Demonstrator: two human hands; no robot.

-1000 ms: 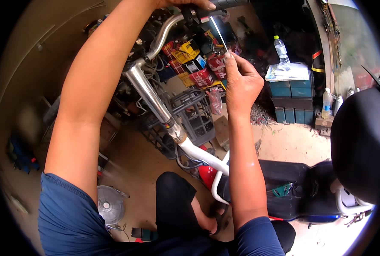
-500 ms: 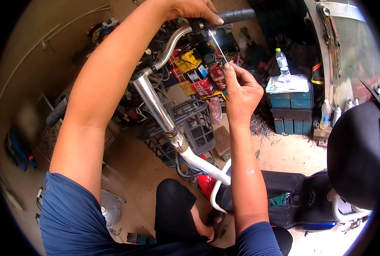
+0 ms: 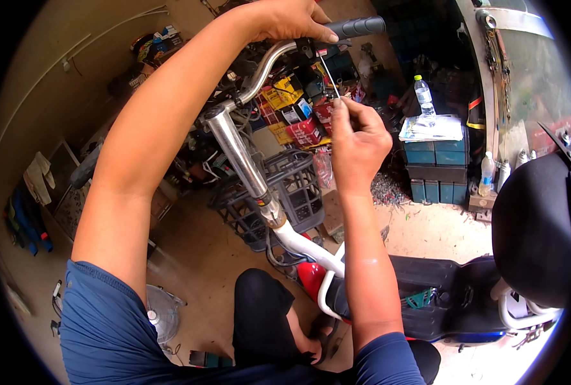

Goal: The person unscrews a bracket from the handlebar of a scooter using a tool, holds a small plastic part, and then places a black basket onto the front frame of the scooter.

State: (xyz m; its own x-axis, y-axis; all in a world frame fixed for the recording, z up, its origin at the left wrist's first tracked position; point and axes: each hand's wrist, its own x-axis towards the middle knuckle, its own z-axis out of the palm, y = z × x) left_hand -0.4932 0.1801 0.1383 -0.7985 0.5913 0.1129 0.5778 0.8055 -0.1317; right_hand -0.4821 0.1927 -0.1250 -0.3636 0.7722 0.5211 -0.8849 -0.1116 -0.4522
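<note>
Plainly, a thin rod (image 3: 328, 74) slants toward the handlebar (image 3: 264, 69).
Right hand (image 3: 361, 138) pinches its near end between thumb and finger; its far tip sits beside the handlebar. Left hand (image 3: 293, 19) lays its thumb on the handlebar; whether the other fingers clasp, I cannot tell.

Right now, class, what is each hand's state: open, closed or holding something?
Left hand: at the handlebar; closure unclear.
Right hand: closed, holding a thin rod.

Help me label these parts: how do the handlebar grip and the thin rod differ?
The grip is thick and dark; the rod is slender and pale. The grip sits at the end of the silver handlebar; the rod is pinched in the right hand. Both are longer than wide.
</note>
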